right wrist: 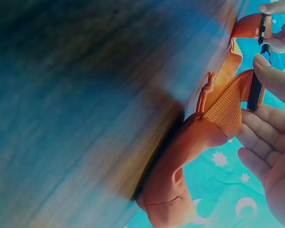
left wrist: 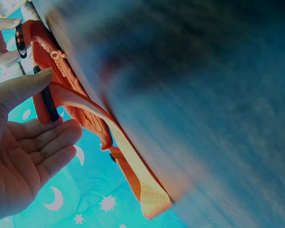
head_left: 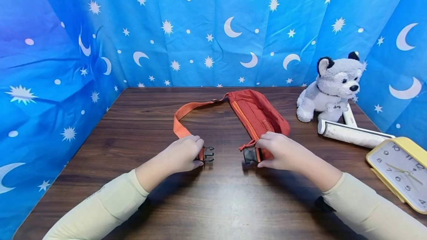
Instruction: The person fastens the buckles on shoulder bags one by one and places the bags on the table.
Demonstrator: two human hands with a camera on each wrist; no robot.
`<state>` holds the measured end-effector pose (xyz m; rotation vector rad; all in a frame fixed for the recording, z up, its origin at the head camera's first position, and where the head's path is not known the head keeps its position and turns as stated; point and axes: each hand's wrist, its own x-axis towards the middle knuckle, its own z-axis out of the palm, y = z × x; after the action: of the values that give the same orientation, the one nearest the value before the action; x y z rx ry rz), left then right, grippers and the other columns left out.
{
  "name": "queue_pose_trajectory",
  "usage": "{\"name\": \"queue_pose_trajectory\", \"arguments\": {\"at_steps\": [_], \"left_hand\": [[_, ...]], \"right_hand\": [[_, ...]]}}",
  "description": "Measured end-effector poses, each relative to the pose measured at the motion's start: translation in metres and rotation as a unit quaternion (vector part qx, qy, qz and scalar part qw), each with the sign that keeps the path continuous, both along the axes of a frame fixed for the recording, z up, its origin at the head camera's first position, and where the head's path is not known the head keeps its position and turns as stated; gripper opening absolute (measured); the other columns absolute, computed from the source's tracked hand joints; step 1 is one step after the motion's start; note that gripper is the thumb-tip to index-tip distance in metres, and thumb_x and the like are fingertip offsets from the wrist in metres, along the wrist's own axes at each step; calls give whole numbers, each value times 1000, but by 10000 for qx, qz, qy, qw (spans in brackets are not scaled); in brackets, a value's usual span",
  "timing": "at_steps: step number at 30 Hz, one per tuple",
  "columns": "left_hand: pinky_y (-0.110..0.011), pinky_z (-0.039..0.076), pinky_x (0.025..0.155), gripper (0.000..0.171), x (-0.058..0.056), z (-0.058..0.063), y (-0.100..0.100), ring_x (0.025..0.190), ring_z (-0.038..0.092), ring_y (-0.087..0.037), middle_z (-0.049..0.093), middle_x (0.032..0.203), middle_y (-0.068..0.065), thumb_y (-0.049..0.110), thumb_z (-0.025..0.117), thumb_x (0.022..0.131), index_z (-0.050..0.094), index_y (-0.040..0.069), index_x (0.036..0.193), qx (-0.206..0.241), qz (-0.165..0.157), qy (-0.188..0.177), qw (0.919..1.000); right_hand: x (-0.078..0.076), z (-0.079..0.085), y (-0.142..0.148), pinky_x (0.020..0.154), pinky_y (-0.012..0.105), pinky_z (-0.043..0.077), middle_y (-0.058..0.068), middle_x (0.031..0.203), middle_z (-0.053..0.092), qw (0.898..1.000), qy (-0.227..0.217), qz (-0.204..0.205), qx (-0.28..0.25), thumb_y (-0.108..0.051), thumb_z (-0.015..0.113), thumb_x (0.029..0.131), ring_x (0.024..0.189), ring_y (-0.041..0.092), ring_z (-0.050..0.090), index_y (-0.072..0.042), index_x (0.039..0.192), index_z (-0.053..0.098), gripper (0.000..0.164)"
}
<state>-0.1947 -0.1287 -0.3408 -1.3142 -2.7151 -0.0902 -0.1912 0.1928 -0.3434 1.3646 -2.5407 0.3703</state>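
Note:
A red waist bag [head_left: 258,112] lies on the dark wooden table, its orange strap [head_left: 186,112] curving out to the left. My left hand [head_left: 185,153] pinches the black pronged buckle half [head_left: 208,154] at the strap's end, thumb on one face and fingers on the other, as the left wrist view shows. The black socket buckle half [head_left: 250,155] is pinched by my right hand [head_left: 281,151], close to the bag's near end. The two halves face each other with a gap between them. In the right wrist view, ribbed webbing [right wrist: 230,102] runs from the socket half to the bag.
On the right stand a grey and white plush dog [head_left: 333,84] and a yellow alarm clock [head_left: 400,173]. A white tube-shaped object [head_left: 353,133] lies between them. A blue curtain [head_left: 200,29] with moons and stars surrounds the table [head_left: 213,203].

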Motion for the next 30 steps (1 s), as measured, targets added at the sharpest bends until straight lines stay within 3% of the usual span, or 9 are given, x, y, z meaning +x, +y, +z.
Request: {"name": "queue_pose_trajectory", "arguments": {"at_steps": [30], "left_hand": [[-26, 41, 60, 29, 0, 2, 7, 65, 46, -11, 47, 74, 3, 25, 79, 75, 54, 10, 82, -30, -71, 125, 9999]], "right_hand": [[2, -1, -5, 63, 30, 44, -2, 81, 55, 9996, 203, 83, -162, -28, 85, 66, 72, 10, 49, -8, 90, 63, 38]]}}
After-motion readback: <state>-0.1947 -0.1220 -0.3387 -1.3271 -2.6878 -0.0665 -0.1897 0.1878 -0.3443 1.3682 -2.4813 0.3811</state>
